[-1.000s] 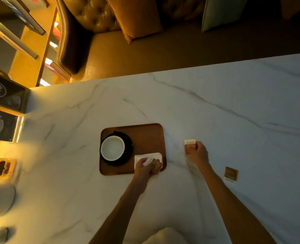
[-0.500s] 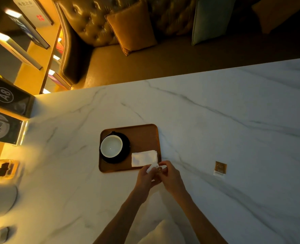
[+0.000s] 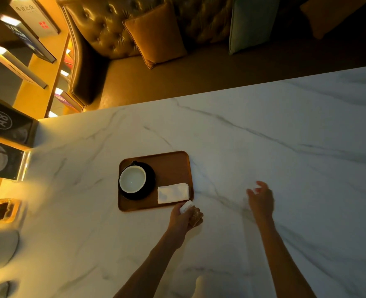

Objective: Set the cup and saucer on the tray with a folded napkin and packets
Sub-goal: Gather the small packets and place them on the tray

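At a marble table (image 3: 263,147), the left hand (image 3: 181,218) grips two packets (image 3: 190,210) just below the tray (image 3: 173,166), ready to place; right hand (image 3: 260,198) hovers empty, fingers spread, reaching outward.

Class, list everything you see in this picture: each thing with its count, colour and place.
tray: one, brown wood, on the marble table
cup: one, white inside, on the saucer
saucer: one, black, tray's left side
napkin: one, white, folded, tray's near right corner
packets: two, white and brown, in left hand
cushions: several, orange and grey-green, on the brown sofa
sign: one, black, marked A8, far left
left hand: holding the packets by the tray's near edge
right hand: open, empty, above the table
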A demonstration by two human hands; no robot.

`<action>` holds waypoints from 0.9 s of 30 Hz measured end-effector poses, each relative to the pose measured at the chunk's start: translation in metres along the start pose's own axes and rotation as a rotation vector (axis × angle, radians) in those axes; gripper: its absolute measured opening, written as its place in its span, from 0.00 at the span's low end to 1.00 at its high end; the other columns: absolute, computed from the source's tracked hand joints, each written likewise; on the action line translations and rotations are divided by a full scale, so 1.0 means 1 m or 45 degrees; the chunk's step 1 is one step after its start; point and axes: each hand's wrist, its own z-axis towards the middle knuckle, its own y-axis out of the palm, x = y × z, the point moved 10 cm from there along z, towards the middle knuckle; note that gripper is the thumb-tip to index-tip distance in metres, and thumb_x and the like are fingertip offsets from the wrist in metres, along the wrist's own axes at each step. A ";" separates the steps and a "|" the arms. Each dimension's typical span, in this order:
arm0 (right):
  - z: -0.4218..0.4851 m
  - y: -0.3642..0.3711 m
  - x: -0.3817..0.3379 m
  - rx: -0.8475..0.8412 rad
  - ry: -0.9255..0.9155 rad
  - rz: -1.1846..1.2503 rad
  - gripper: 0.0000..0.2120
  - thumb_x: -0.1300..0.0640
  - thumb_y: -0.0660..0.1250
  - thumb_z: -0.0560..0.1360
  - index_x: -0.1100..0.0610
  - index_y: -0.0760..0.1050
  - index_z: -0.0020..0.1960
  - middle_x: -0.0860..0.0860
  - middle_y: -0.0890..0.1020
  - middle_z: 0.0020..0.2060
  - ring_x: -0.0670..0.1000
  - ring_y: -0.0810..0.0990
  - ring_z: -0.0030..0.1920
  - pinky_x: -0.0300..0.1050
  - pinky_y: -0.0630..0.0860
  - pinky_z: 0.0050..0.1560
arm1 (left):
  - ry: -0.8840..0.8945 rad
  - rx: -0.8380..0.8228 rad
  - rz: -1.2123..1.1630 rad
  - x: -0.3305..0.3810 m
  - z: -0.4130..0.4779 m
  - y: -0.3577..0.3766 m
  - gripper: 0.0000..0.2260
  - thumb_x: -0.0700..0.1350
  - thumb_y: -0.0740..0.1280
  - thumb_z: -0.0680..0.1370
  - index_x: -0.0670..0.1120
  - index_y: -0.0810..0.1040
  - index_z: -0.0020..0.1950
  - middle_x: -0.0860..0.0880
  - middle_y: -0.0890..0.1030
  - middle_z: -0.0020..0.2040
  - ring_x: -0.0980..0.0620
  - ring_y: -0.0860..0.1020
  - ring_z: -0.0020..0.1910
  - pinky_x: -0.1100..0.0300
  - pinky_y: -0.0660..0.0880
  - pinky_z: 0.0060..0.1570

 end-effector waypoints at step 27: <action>-0.130 0.069 -0.078 -0.718 0.143 1.017 0.11 0.62 0.70 0.74 0.60 0.76 0.56 0.59 0.83 0.47 0.58 0.84 0.47 0.55 0.82 0.50 | 0.231 0.167 -0.177 0.042 -0.038 -0.035 0.12 0.38 0.61 0.80 0.52 0.75 0.60 0.36 0.77 0.59 0.39 0.81 0.52 0.46 0.82 0.49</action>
